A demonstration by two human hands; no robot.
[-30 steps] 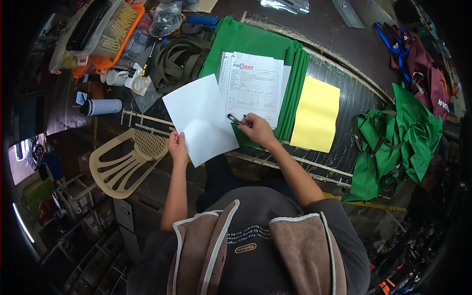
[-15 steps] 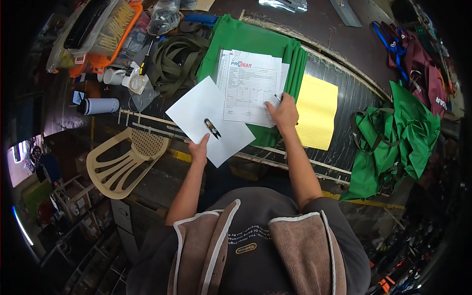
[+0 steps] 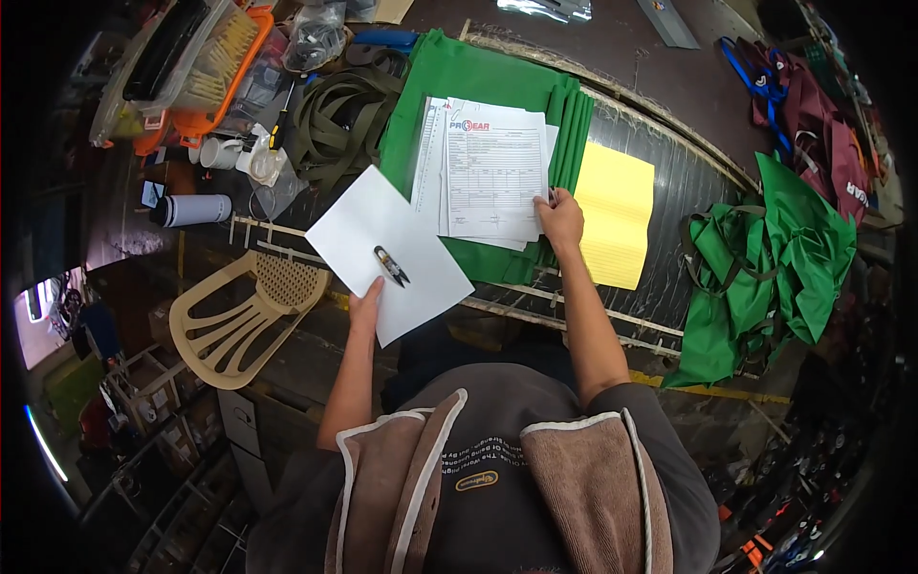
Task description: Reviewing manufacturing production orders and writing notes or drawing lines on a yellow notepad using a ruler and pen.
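Note:
My left hand (image 3: pixel 364 304) is closed on the lower edge of a blank white sheet of paper (image 3: pixel 430 273), held tilted at the table's front edge. On that sheet lies a pair of thread snips (image 3: pixel 391 266) with dark blades. My right hand (image 3: pixel 562 222) pinches the lower right edge of a printed form (image 3: pixel 494 172), thumb on top. A thin pen-like thing (image 3: pixel 552 195) shows at its fingertips, partly hidden. Under the form are more papers (image 3: pixel 429 158), all resting on folded green fabric (image 3: pixel 497 72).
Right of the fabric lies a yellow lined sheet (image 3: pixel 617 215). Green bags (image 3: pixel 765 277) and maroon bags (image 3: pixel 813 134) lie at the right. Olive webbing (image 3: pixel 344 120), a mug (image 3: pixel 222 152), a tumbler (image 3: pixel 196 209) and plastic boxes (image 3: pixel 215 57) crowd the left. A beige chair (image 3: pixel 249 320) stands below.
My left hand has drawn the blank sheet, with the snips on it, left and toward me. My right hand has shifted slightly from the form's face to its edge; the papers beneath have moved a little.

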